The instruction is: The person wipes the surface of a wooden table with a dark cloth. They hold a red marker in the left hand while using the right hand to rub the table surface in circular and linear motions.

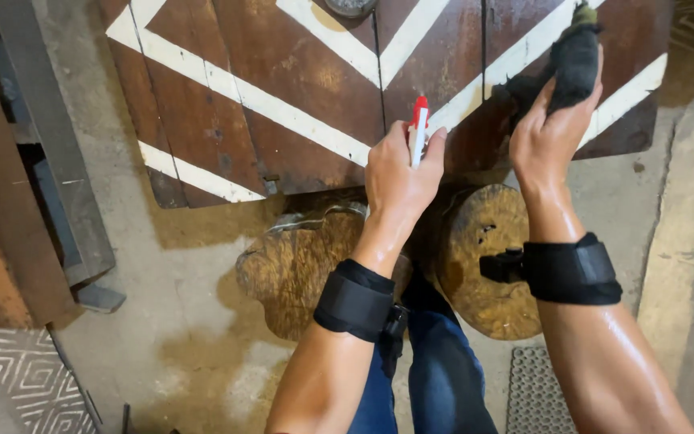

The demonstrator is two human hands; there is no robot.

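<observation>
We look down on a rough concrete floor (186, 265), grey with tan stains and damp-looking patches, filling the view from nine o'clock round to three. Across the top, from eleven to one o'clock, lies a large brown wooden panel (283, 88), worn and blotchy, painted with white chevron stripes and split by dark seams between its boards. At nine o'clock grey metal bars and a wooden frame (58, 185) lean along the edge. Under the panel, near the centre, sit two round slabs of knotted wood (483, 257), one at seven o'clock of the middle, one at four. A patterned mat (10, 378) shows at eight o'clock and a perforated metal grate (536, 394) at five. Our blue-jeaned legs (435, 370) rise from six o'clock.

Both wrists wear black straps. Our left hand (399, 181), at the centre, has its fingers curled tight around a small white spray bottle with a red top (418, 128), held upright just before the panel's lower edge. Our right hand (552, 137), at two o'clock, clutches a dark cloth (573, 60) pressed against the panel.
</observation>
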